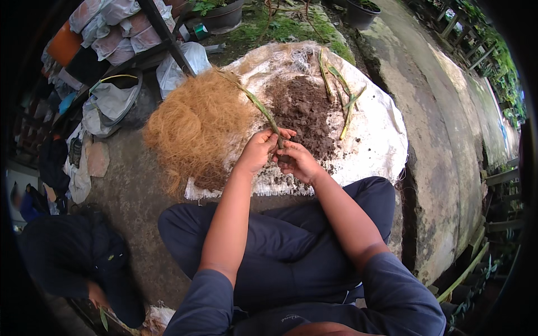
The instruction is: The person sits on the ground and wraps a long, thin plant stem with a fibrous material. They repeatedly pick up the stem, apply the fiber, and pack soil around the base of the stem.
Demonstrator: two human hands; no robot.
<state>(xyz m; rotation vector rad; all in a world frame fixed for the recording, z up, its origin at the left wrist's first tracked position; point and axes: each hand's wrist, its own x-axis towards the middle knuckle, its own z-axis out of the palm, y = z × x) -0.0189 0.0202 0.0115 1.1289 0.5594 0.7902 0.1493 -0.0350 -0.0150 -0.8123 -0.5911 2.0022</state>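
Observation:
Both my hands hold one long green plant cutting (261, 108) over the white woven sack (374, 122). My left hand (262, 149) pinches its stem, and my right hand (297, 159) grips the dark lower end just below. The cutting's upper part curves away over a heap of brown coconut-like fibre (197, 122) at the sack's left side. Dark crumbly soil (300, 111) is piled just beyond my hands. More cuttings (349, 113) lie on the sack to the right of the soil, and tangled pale strands (304, 56) lie at its far edge.
Another person (80, 260) in dark clothes is at the lower left. Filled plastic bags (122, 29) are stacked at the upper left near a dark metal frame (164, 33). Potted plants (222, 17) stand beyond the sack. A gap (410, 210) runs along the concrete path (445, 147) at the right.

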